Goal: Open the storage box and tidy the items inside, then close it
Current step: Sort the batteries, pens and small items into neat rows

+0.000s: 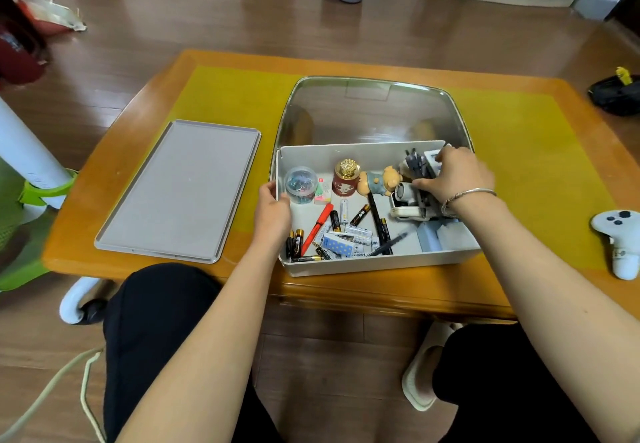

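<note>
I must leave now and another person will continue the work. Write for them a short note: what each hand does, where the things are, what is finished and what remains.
Left hand: holds the left wall of the storage box, steadying it.
Right hand: inside the box at the far right, grip on a white gadget among dark pens.
Box: open on the table, clear lid standing up behind it. Grey tray lies to its left.
Done: opening.
Left: loose batteries, red pen, jar of clips, pig figure are unsorted; then close the lid.
</note>
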`<state>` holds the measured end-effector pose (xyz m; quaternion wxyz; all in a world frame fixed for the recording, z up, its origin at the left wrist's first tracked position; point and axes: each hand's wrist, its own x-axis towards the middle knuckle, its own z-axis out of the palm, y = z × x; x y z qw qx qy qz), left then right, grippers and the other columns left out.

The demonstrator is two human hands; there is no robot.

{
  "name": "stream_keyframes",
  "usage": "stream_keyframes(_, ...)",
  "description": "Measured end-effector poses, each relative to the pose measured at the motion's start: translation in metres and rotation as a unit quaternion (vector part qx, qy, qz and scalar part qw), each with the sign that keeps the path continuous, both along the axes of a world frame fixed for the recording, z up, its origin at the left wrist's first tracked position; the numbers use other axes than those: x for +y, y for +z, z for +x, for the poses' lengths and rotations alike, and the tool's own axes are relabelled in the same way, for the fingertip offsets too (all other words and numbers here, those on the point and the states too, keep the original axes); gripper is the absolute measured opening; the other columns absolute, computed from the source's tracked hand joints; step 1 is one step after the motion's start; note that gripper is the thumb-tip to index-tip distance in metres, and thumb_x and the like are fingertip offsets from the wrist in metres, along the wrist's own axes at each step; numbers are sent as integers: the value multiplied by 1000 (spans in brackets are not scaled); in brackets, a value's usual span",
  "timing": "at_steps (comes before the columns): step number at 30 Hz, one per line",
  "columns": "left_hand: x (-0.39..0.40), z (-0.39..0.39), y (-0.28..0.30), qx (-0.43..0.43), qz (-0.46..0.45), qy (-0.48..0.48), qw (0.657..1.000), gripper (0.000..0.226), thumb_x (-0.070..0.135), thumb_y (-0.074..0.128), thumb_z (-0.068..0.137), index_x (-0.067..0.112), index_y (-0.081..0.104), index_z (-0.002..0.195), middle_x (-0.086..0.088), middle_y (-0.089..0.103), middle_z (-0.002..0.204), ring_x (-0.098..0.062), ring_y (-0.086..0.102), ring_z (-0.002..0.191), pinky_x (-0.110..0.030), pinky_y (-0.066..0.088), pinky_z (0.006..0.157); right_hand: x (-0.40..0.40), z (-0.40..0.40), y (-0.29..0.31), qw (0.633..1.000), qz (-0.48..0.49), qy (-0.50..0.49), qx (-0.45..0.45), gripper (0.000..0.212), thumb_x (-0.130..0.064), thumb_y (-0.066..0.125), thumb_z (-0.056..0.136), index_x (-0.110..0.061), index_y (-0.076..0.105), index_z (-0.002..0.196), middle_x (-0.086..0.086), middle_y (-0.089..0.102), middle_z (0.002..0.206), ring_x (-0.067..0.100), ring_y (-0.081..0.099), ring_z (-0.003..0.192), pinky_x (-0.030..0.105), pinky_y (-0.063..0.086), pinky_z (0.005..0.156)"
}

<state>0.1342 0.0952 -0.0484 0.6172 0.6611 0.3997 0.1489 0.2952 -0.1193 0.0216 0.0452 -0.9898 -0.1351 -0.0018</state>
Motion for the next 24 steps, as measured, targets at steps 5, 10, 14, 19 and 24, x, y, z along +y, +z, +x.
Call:
stream_keyframes(5,0,0,-1,2,0,1,1000,38,18,39,102,18,36,139,0,54,117,-2,55,82,-20,43,57,2,-3,-8,999,13,22,-32,58,-47,75,73,-13,56,117,12,53,122,35,59,103,38,47,74)
stream_keyframes(10,-1,1,-2,-2,-3,13,1000,38,17,40,101,18,37,140,-1,54,122,0,53,80,-17,40,54,3,-10,-5,993,63,66,-79,45,-42,63,86,-13,54,118,12,51,118,35,59,96,36,43,67)
stream_keyframes(14,-1,2,-3,-5,-1,18,1000,37,16,40,101,18,38,138,-4,55,126,0,53,79,-14,40,52,12,-24,6,973,104,202,-28,24,-33,65,84,-16,64,102,6,62,99,26,59,88,36,49,74)
stream_keyframes(19,-2,1,-3,-13,-7,22,1000,37,15,40,101,17,38,138,-5,54,129,-3,54,83,-17,43,55,35,-50,-10,965,-64,241,82,22,-32,65,85,-12,64,74,12,57,91,28,57,80,31,49,71)
stream_keyframes(24,-3,0,-2,-14,-10,20,1000,36,16,40,101,18,38,137,-3,56,121,-4,56,83,-18,43,56,49,-58,-32,968,-123,176,128,17,-12,58,87,-9,48,73,13,52,83,32,58,87,32,46,69)
